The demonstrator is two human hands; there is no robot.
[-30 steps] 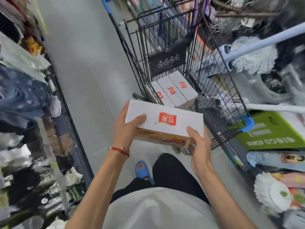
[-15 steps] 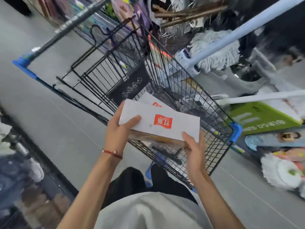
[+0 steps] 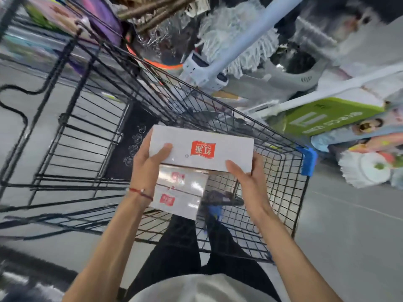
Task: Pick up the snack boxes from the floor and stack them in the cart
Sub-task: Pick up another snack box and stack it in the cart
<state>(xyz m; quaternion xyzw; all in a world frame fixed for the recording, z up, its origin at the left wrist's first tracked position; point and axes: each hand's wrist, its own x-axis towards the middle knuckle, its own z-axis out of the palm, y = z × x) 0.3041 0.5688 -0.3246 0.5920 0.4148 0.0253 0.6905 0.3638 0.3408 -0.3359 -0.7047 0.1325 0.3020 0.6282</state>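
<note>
A person holds a white rectangular cardboard snack box with a red logo [image 3: 201,150] level in both hands, inside the outline of a black wire shopping cart [image 3: 87,136] and directly above more white snack boxes with the same red logo [image 3: 183,192] that lie flat side by side on the basket's bottom. Whether the held box touches those beneath it cannot be told. The left hand [image 3: 148,164] grasps the box's left end, its thumb laid across the top face and its fingers curled out of sight underneath. A thin red string bracelet [image 3: 140,192] circles that wrist. The right hand [image 3: 246,179] grasps the near right corner, thumb pressed on the top face and fingers wrapped round the right end. A black placard with pale symbols [image 3: 133,140] hangs inside the basket just left of the box. A blue plastic bumper [image 3: 308,160] caps the cart's right corner. Beyond the cart's far side leans a string mop with a pale blue handle [image 3: 250,33], and a green carton [image 3: 327,118] lies to the right near it. Through the wire mesh show the person's black trousers [image 3: 178,247] and a blue slipper [image 3: 212,211] on the grey floor [image 3: 349,236]. The cart's left side is blurred.
</note>
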